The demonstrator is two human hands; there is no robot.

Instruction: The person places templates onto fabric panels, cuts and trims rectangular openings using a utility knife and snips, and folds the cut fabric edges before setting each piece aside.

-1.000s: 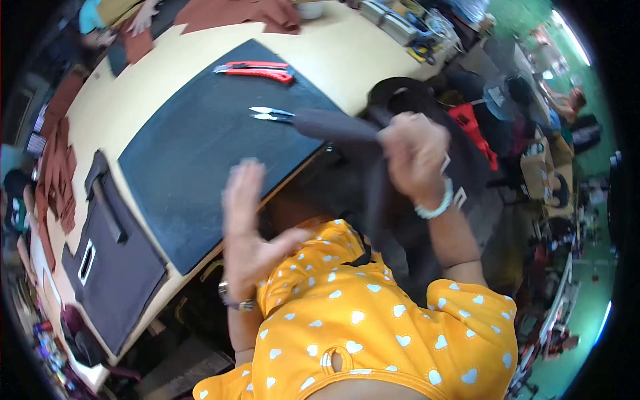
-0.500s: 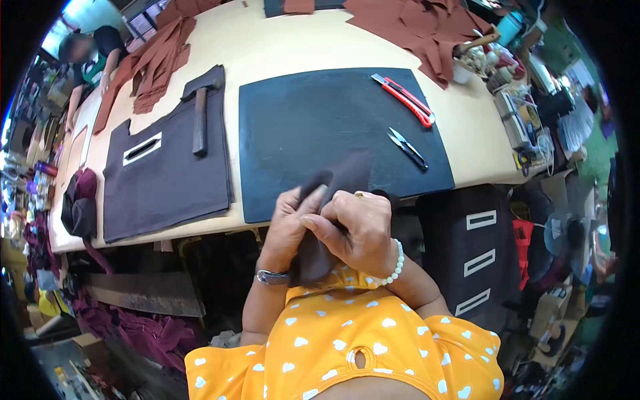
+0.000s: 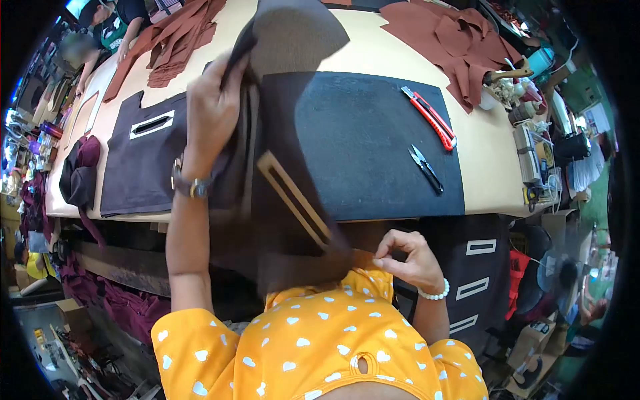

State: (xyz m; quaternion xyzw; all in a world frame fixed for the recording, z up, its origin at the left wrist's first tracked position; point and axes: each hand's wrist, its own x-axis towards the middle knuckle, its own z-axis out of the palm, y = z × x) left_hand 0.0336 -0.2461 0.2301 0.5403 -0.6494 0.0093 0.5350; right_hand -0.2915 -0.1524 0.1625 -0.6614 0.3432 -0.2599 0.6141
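My left hand (image 3: 213, 110) is raised over the table, fingers closed on the edge of a dark brown fabric piece (image 3: 283, 127). The cloth hangs down to my lap, blurred in its lower part. A pale rectangular frame with a slit (image 3: 293, 200) runs slantwise across it. Low on the right, my right hand (image 3: 410, 260) is pinched, apart from the cloth's main part; whatever lies between its fingertips is too small to make out. Behind the cloth lies a black cutting mat (image 3: 373, 147), bearing a red utility knife (image 3: 430, 119) and black-handled thread snips (image 3: 427, 170).
Dark fabric pieces (image 3: 143, 160) lie stacked left of the mat. Reddish-brown fabric pieces (image 3: 460, 40) lie at the far side. More dark cloth with pale frames (image 3: 440, 267) hangs at the right. Another person (image 3: 110, 33) is at the far left.
My left hand has risen up and left, spreading the cloth that was bunched between both hands. My right hand has let go of it and moved right and down. The view has shifted slightly.
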